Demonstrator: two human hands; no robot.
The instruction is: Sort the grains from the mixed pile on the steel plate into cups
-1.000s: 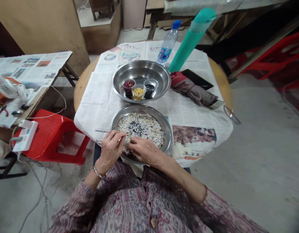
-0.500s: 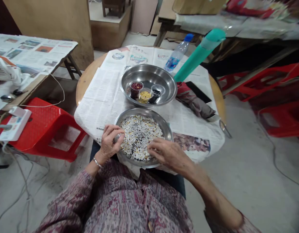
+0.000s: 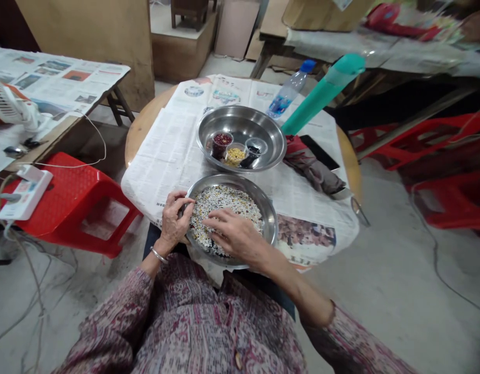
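A shallow metal basin (image 3: 271,228) at the near table edge holds a spread of white, black and yellow grains (image 3: 224,198). My left hand (image 3: 176,217) is curled at its left rim, thumb and fingers closed around the edge; what lies inside the grip is partly hidden. My right hand (image 3: 234,234) reaches over the grains, palm down, fingers apart and tips near or on them. Behind it, a larger metal basin (image 3: 276,140) carries three clear cups: one of dark red beans (image 3: 222,140), one of yellow grains (image 3: 235,155), one of black beans (image 3: 254,148).
Newspaper (image 3: 158,150) covers the round table. A water bottle (image 3: 288,92), a green tube (image 3: 321,96), a dark phone (image 3: 319,151) and a folded umbrella-like bundle (image 3: 315,169) lie beyond and right. At left stands a red stool (image 3: 84,197) bearing a power strip (image 3: 25,197).
My right hand has moved left and forward, from the basin's right side to over the middle of the grains, and its fingers have spread. My left hand stays at the rim.
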